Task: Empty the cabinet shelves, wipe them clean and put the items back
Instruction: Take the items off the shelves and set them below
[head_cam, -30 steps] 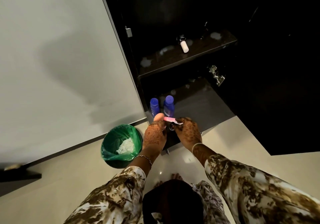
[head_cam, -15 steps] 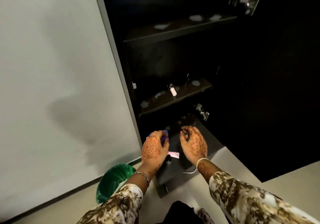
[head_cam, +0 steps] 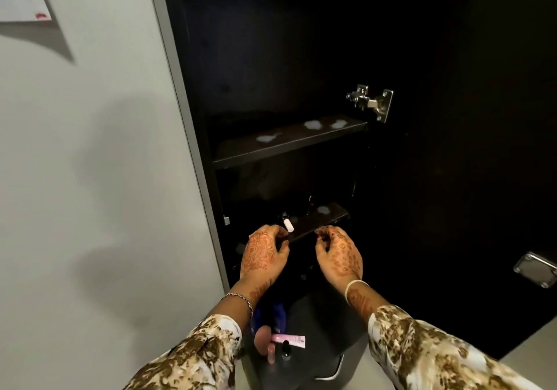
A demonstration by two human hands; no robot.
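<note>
Though mostly emptied, cabinet point(head_cam: 271, 58): stood open and dark ahead of both hands.
Shelves: the upper shelf point(head_cam: 289, 148), above the hands, bore white patches; the middle shelf point(head_cam: 322, 219) sat at fingertip level, seemingly unwiped.
Hands: left hand point(head_cam: 264, 254) and right hand point(head_cam: 340, 254) were loosely curled and apparently empty; half a second earlier they were low among the toiletries, the left on a blue bottle.
Toiletries: pink tube point(head_cam: 289, 339) and blue bottles point(head_cam: 279, 314) lay below the wrists.
White vial point(head_cam: 288, 225): lay at the shelf lip, just beyond the left fingertips; a careless brush could roll it off onto the items beneath.

White bottle point(head_cam: 288, 225) on lower shelf point(head_cam: 328, 219)
</note>
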